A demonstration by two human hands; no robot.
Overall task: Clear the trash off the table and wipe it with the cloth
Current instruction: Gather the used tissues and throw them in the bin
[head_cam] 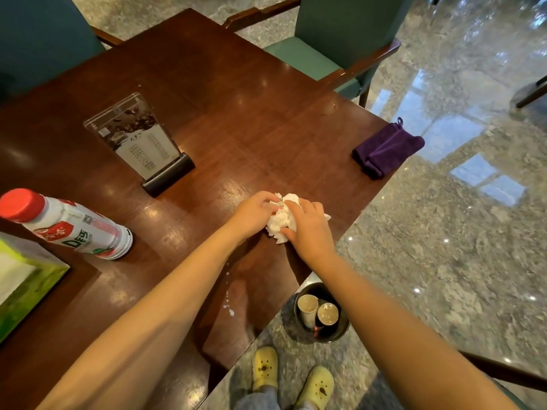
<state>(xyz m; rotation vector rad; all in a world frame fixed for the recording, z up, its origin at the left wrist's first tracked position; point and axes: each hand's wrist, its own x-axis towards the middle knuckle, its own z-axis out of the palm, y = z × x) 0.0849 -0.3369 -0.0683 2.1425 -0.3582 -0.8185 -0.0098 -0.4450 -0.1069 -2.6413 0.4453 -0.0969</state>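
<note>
A crumpled white tissue wad (279, 221) lies on the dark wooden table (236, 119) near its right edge. My left hand (254, 213) grips the wad from the left and my right hand (307, 229) presses on it from the right. A folded purple cloth (386, 147) rests at the table's far right corner, untouched. On the floor below the table edge stands a dark bin (322, 313) holding two paper cups. Small white crumbs (228, 306) dot the table near my left forearm.
A white bottle with a red cap (68, 224) stands at the left, next to a green tissue box (26, 279). A menu stand (139, 140) sits mid-table. Green chairs (334, 45) flank the far sides. My yellow shoes (293, 377) are on the glossy stone floor.
</note>
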